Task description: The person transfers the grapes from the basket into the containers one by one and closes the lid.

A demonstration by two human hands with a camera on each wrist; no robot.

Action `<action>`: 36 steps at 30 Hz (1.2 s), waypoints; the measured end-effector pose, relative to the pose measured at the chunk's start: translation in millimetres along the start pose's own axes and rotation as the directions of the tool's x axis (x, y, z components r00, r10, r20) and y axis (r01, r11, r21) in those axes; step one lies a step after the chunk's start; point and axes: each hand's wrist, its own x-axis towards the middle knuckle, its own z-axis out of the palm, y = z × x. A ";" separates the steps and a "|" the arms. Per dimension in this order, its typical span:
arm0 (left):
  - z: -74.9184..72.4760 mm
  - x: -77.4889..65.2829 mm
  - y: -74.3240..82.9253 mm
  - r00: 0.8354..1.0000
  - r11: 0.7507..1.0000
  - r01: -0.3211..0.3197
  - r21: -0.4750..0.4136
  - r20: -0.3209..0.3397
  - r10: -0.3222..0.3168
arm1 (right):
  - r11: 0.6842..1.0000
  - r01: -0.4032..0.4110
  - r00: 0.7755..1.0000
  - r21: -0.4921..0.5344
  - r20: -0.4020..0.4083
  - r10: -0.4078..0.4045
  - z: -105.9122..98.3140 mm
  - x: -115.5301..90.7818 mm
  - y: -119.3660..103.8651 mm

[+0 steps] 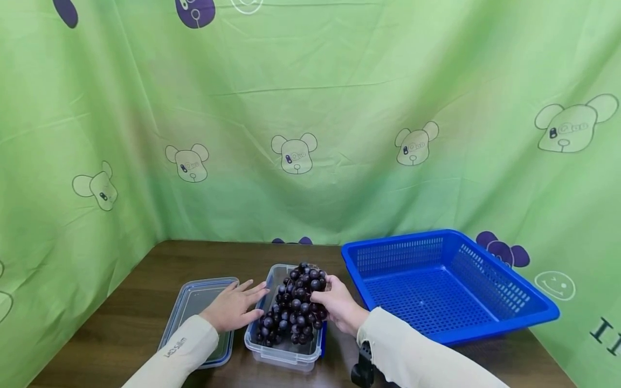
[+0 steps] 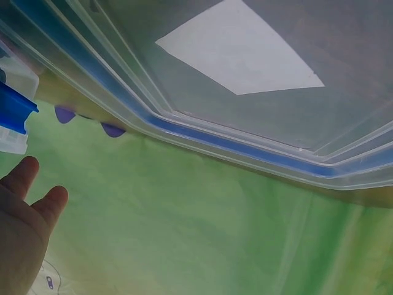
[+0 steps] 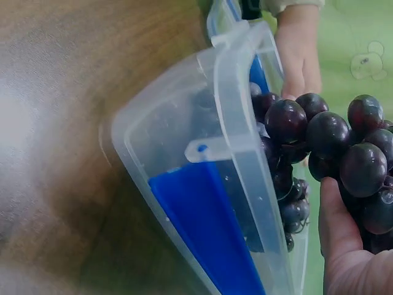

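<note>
A bunch of dark purple grapes [image 1: 296, 307] lies partly inside a clear plastic container [image 1: 286, 355], its upper end raised above the rim. My right hand [image 1: 342, 307] grips the bunch at its upper right; in the right wrist view the thumb [image 3: 341, 227] presses against the grapes [image 3: 328, 135]. My left hand [image 1: 235, 307] is spread, fingers straight, by the container's left side and above the clear lid [image 1: 194, 296] with its blue seal. A blue latch flap [image 3: 206, 227] hangs down the container's near side in the right wrist view.
A large blue perforated basket [image 1: 427, 291] stands at the right of the brown wooden table [image 1: 111, 323]. A green curtain [image 1: 310, 108] with printed bear heads hangs behind the table and along its sides.
</note>
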 end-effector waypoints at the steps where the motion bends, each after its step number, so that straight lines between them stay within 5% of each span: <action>1: 0.2 0.1 -0.2 1.000 1.000 0.002 0.001 -0.002 -0.002 | 1.000 0.005 1.000 0.002 0.001 -0.005 0.6 -0.4 1.1; 27: -1.6 1.1 0.9 0.999 1.000 -0.017 0.014 -0.032 0.018 | 0.998 0.030 0.997 0.054 0.068 -0.033 11.8 -4.0 23.0; 36: 0.5 -0.9 0.1 0.999 1.000 -0.016 0.013 -0.029 0.016 | 0.995 0.093 0.995 -0.047 0.035 -0.091 23.1 -2.8 22.3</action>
